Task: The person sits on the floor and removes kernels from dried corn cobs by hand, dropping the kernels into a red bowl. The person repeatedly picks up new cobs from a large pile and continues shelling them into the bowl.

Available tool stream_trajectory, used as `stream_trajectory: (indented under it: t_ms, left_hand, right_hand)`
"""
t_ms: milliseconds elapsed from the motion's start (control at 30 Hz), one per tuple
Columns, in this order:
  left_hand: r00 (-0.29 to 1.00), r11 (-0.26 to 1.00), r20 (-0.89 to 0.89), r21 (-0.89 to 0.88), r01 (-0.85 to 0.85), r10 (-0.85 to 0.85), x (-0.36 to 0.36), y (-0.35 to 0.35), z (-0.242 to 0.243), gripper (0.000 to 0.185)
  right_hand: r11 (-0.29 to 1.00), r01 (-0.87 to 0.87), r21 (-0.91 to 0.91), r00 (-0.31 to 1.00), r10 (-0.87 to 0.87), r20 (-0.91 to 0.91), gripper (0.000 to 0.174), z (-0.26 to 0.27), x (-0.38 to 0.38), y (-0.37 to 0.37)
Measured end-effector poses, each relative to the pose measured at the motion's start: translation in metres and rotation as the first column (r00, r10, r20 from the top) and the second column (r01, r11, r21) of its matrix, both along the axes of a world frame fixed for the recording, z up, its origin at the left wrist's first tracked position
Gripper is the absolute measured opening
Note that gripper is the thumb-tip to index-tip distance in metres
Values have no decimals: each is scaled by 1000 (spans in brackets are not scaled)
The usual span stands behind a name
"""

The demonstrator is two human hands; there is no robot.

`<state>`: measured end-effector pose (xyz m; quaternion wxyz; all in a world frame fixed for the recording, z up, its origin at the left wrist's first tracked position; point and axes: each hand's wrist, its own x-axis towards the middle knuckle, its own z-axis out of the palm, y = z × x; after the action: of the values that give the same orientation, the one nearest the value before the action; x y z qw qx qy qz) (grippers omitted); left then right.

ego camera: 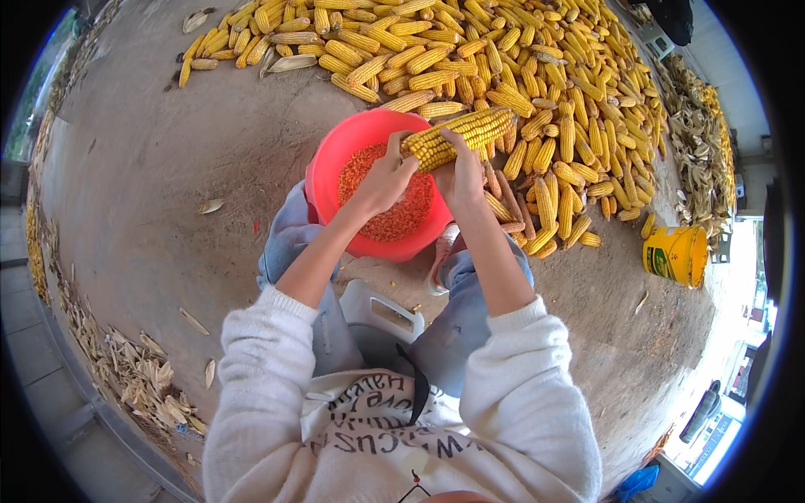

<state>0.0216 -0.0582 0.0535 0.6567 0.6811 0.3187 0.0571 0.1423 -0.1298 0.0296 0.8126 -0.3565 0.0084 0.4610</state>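
A yellow ear of corn [468, 134] lies in both my hands, tilted up to the right above a red plastic basin [327, 163]. My left hand [387, 179] grips its near end, with thumb and fingers at the kernels. From below and the right, my right hand [461, 173] supports the cob, its thumb on top. Loose orange corn kernels [396, 217] cover the bottom of the basin, which sits between my knees. My fingertips under the cob are partly hidden.
A large heap of corn ears [553, 82] spreads ahead and to the right, with several bare cobs [512, 195] at its near edge. A yellow bucket [676, 256] stands on the right. Dry husks [148, 377] lie at the left. Under me is a plastic stool [358, 305].
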Motion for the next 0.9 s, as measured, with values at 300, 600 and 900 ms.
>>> stream_trajectory:
  t_ms: [300,600,900]
  left_hand:
    - [996,996,82,67,-52,46,2,0,-20,46]
    - [989,997,143,-63,-38,47,-3,4,-16,46]
    - [993,896,80,-443,-43,87,0,1,0,46]
  right_hand:
    - [1000,9,-6,1000,-9,30,45,7,-2,0]
    - [997,20,72,996,-13,-93,23,3,0,3]
    - [999,44,-11,996,-44,72,45,14,-7,0]
